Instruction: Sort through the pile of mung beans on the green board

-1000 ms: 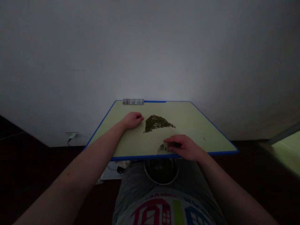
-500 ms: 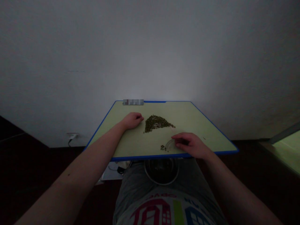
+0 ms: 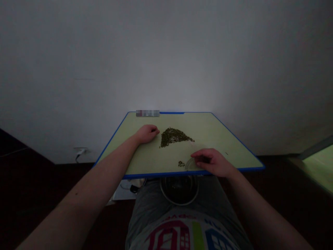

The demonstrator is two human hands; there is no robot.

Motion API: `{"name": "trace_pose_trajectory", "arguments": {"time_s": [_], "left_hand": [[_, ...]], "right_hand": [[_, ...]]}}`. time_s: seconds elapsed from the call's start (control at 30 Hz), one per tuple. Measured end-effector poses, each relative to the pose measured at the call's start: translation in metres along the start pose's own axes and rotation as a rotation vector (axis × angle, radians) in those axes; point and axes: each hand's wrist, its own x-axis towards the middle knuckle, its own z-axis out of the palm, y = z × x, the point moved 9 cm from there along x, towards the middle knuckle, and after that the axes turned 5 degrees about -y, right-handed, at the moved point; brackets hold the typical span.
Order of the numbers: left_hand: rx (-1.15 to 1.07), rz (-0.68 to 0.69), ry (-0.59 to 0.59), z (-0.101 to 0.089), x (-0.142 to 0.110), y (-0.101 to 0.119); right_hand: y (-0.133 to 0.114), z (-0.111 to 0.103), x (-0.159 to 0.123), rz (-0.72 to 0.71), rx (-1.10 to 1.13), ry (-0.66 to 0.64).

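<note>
A loose patch of small green beans, which look like mung beans point(image 3: 173, 134), lies spread over the pale board point(image 3: 145, 159). My left hand point(image 3: 148, 133) rests just left of that patch, its fingers curled in and nothing visible in them. Near the front edge, my right hand point(image 3: 212, 161) grips a clear curved piece, which looks like a plastic protractor point(image 3: 190, 164), flat on the board. Left of its arc sits a small cluster of beans point(image 3: 181, 163), apart from the main patch. The fingers hide the protractor's right part.
A metal bowl point(image 3: 179, 191) sits on my lap under the board's blue front edge point(image 3: 161, 175). Close behind the board stands a wall point(image 3: 171, 62). A thin dark bit point(image 3: 226, 153) lies on the right of the board. At the left, a plug point(image 3: 81, 151) is in a wall socket.
My right hand and the protractor have shifted slightly to the right and toward me, away from the small cluster, which looks more compact now. My left hand has stayed in place.
</note>
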Motion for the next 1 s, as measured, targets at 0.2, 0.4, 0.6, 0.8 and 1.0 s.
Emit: {"name": "trace_pose_trajectory", "arguments": {"time_s": [0.2, 0.4, 0.6, 0.8, 1.0], "left_hand": [[-0.004, 0.011, 0.012, -0.001, 0.000, 0.000], [-0.029, 0.006, 0.005, 0.001, 0.000, -0.002], [-0.032, 0.022, 0.006, 0.001, 0.001, -0.002], [-0.002, 0.023, 0.009, 0.002, 0.002, -0.003], [-0.002, 0.015, 0.012, 0.000, 0.001, -0.001]], "right_hand": [[0.002, 0.000, -0.001, 0.004, 0.023, 0.003], [0.002, -0.001, -0.003, 0.009, 0.032, 0.008], [0.002, -0.008, -0.001, 0.020, -0.020, 0.089], [0.004, -0.011, 0.004, 0.038, -0.051, 0.127], [0.004, -0.010, 0.011, 0.051, -0.052, 0.134]]}}
